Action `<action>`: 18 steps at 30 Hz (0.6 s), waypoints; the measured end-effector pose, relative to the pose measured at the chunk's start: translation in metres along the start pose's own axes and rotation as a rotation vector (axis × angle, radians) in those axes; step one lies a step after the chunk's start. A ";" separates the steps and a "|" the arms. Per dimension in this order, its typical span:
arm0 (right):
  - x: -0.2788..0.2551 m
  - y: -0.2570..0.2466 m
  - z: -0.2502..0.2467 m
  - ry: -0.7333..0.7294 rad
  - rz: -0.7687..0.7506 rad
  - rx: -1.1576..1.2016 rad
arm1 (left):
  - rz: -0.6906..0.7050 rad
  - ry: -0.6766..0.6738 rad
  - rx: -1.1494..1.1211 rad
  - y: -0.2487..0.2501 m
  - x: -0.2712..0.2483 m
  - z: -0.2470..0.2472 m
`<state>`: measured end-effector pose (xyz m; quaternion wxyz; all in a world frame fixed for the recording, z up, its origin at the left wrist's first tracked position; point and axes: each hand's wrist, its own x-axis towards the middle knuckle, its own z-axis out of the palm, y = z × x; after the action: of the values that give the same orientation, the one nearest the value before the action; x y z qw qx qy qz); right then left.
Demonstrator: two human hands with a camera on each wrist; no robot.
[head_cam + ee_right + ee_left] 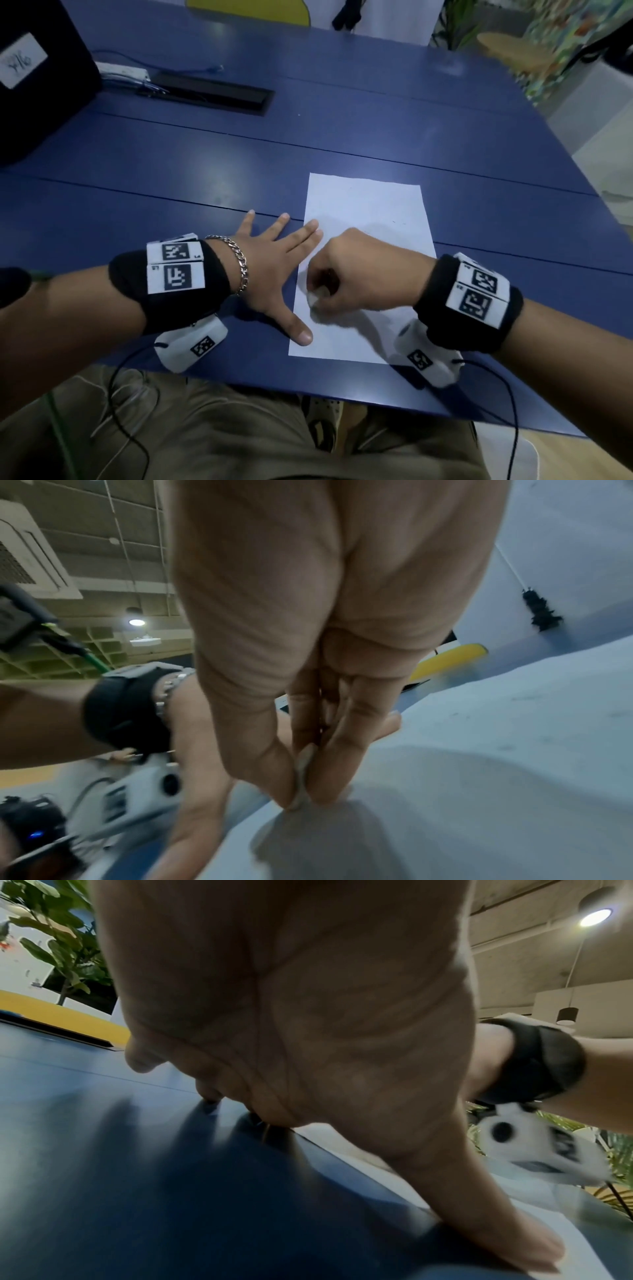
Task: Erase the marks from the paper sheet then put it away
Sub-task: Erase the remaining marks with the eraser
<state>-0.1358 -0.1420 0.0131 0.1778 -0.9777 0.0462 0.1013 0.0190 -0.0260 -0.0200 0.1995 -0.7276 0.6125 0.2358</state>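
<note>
I kept left hand [270,274] spread flat, thumb and fingertips pinning left edge of paper sheet [373,219] on blue table [205,164]; my right hand [356,270] pinched white eraser [313,298] against sheet

Each forearm was bare and wore a wide black wristband [168,294] carrying white panels printed with black square codes [176,275]. Under each wrist hung a white camera housing [190,346] with its own small code and a thin black cable [126,404] trailing toward the lap. A silver chain bracelet [236,260] circled the left wrist. The trousers [212,435] were khaki.
</note>
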 end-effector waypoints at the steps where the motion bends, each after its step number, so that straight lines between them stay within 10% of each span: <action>1: -0.005 -0.002 0.002 -0.045 0.001 0.015 | -0.003 0.000 -0.002 0.000 0.000 0.000; 4: -0.021 0.005 -0.009 -0.056 0.033 0.056 | 0.003 -0.008 -0.011 0.000 -0.001 0.001; 11: -0.104 0.061 -0.066 0.471 0.377 0.469 | 0.065 -0.023 0.054 -0.002 -0.001 -0.005; 18: -0.141 0.070 -0.055 0.545 0.508 0.504 | 0.149 0.007 0.080 -0.005 0.004 -0.042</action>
<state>-0.2726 -0.2189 0.0703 0.3614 -0.8524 0.3533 -0.1339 0.0289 -0.0522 0.0118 0.2084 -0.6724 0.6744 0.2229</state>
